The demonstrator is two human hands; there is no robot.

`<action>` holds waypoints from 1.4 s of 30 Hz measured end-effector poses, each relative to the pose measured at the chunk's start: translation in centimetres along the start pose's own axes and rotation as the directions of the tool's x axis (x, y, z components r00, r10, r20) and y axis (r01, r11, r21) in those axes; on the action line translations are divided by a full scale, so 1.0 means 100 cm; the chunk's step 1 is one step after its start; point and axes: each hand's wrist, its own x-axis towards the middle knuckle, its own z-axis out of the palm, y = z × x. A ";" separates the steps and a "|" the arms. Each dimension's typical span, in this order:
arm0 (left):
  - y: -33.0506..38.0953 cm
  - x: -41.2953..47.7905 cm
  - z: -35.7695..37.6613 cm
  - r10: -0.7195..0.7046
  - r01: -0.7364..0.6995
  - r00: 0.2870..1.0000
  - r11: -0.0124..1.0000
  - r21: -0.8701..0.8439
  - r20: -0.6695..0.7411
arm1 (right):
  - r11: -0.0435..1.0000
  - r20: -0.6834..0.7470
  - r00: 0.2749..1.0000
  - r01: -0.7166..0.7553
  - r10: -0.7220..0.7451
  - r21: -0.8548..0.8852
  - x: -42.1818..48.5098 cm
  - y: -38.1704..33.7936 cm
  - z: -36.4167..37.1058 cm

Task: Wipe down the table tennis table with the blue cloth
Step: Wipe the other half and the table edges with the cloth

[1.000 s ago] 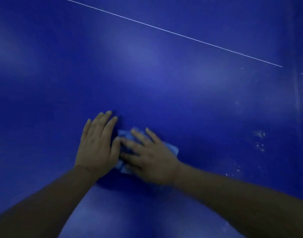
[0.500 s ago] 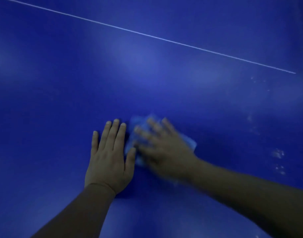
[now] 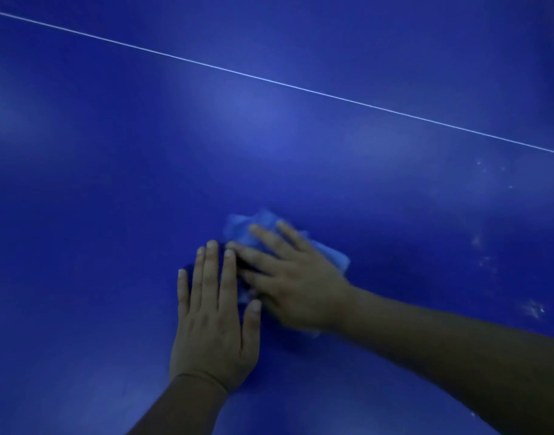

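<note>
Now in view: one head camera, looking down at two bare hands on a big table.
Table (image 3: 112,215): dark blue and shiny, with soft bright patches of light. It fills the whole picture.
Line (image 3: 269,80): thin and white, on the table top. It runs from the top left down to the far right, well apart from the hands.
Cloth (image 3: 256,221): light blue and crumpled. It lies on the table under the right hand, near the middle. Bits of it stick out past the fingertips and beside the back of the hand.
Right hand (image 3: 296,281): palm down on the cloth, fingers straight and spread apart, pressing it onto the table. It looks a bit blurry.
Left hand (image 3: 214,328): palm down on the bare table, just left of the cloth. Its four fingers are straight and close together, and the thumb points out toward the cloth. I cannot tell if the thumb touches the cloth.
Specks (image 3: 534,309): small white marks on the table at the right side, well apart from the cloth.
Left arm (image 3: 181,403): bare, coming in from the bottom.
Right arm (image 3: 442,356): bare, coming in from the bottom right.
</note>
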 end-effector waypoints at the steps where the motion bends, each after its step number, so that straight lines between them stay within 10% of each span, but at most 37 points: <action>1: 0.000 0.001 0.000 -0.006 0.006 1.000 1.000 -0.002 0.006 | 0.998 0.014 0.999 0.048 -0.048 0.037 0.013 -0.006 0.002; 7: 0.000 0.004 0.006 0.049 -0.062 0.994 0.988 0.140 0.096 | 0.945 -0.049 0.951 -0.308 0.304 -0.109 0.051 0.125 0.014; 11: 0.000 0.003 0.005 0.039 -0.057 0.991 0.988 0.145 0.128 | 0.495 -0.135 0.513 -0.857 0.848 -0.145 -0.026 0.236 -0.008; 14: 0.001 0.004 0.005 0.030 -0.052 0.989 0.987 0.152 0.144 | 0.197 -0.106 0.203 -0.979 0.973 -0.058 -0.051 0.211 -0.019; 19: 0.003 0.003 0.004 0.020 -0.047 0.988 0.983 0.175 0.152 | 0.759 -0.117 0.765 -0.643 0.633 -0.100 0.038 0.085 0.011; 21: 0.003 0.002 0.004 0.019 -0.045 0.990 0.983 0.180 0.143 | 0.872 -0.054 0.874 -0.486 0.483 -0.056 0.076 0.057 0.017; 25: 0.001 0.002 0.005 0.015 -0.039 0.990 0.985 0.170 0.139 | 0.780 -0.003 0.788 -0.610 0.615 -0.138 0.076 0.135 0.006; 30: 0.000 0.003 0.004 0.028 -0.055 0.986 0.985 0.162 0.165 | 0.159 -0.088 0.162 -0.986 0.983 -0.041 -0.083 0.217 -0.029; 32: -0.001 0.002 0.002 0.038 -0.069 0.984 0.982 0.174 0.174 | 0.057 -0.108 0.059 -0.998 0.992 -0.020 -0.095 0.189 -0.027; 38: 0.063 0.046 0.010 -0.140 0.137 0.990 0.986 -0.099 -0.030 | 0.648 0.049 0.657 -0.751 0.752 0.130 0.017 0.107 0.012; 42: 0.130 0.104 0.040 0.152 -0.150 0.988 0.988 -0.047 0.041 | 0.650 -0.001 0.652 -0.756 0.758 -0.081 -0.008 0.179 -0.005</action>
